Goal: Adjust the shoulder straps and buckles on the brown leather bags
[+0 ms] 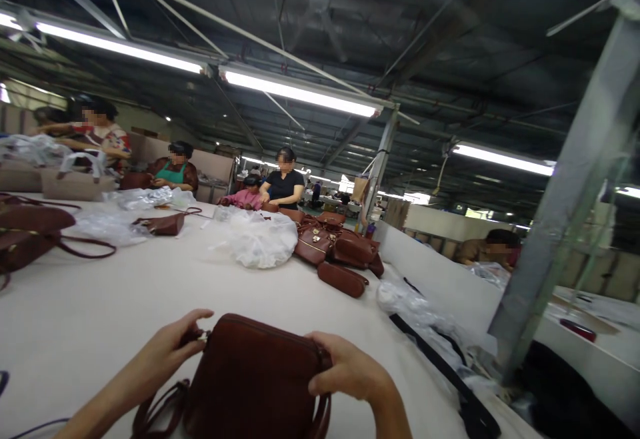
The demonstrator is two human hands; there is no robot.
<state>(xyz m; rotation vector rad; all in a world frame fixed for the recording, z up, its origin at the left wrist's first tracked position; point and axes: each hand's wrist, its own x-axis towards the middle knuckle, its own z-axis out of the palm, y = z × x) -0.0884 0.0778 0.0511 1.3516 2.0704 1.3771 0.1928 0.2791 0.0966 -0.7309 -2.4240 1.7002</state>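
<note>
Item under inspection: one brown bag (255,379), at the near edge of the white surface (280,292), directly in front of the person and roughly upright. A seam or zip line runs along its upper edge. A thin brown strap (160,412) loops at its lower left.

Hands: the right hand (345,366) grips the upper right corner, thumb on the broad face, fingers over the edge. The left hand (187,339) is at the upper left corner, thumb and forefinger slightly parted about a small metal fitting (204,336); whether it is pinched, I cannot tell.

Progress, in my judgement: the bag's body looks made up, and the handling of its corner fitting appears under way, not finished. Nothing visible settles what remains on this piece. Beyond it lies a pile of brown bags (335,239), out of wrapping as far as I see; their state of completion is not determinable from here.

Surroundings: crumpled white plastic (255,239) sits just beside the pile; a black strap (445,366) lies to the right. A small brown pouch (167,224) rests toward the far left. Co-workers are occupied at the far side.

Markings: metal hardware shows on the piled bags, but no brand, label or writing is legible anywhere.
</note>
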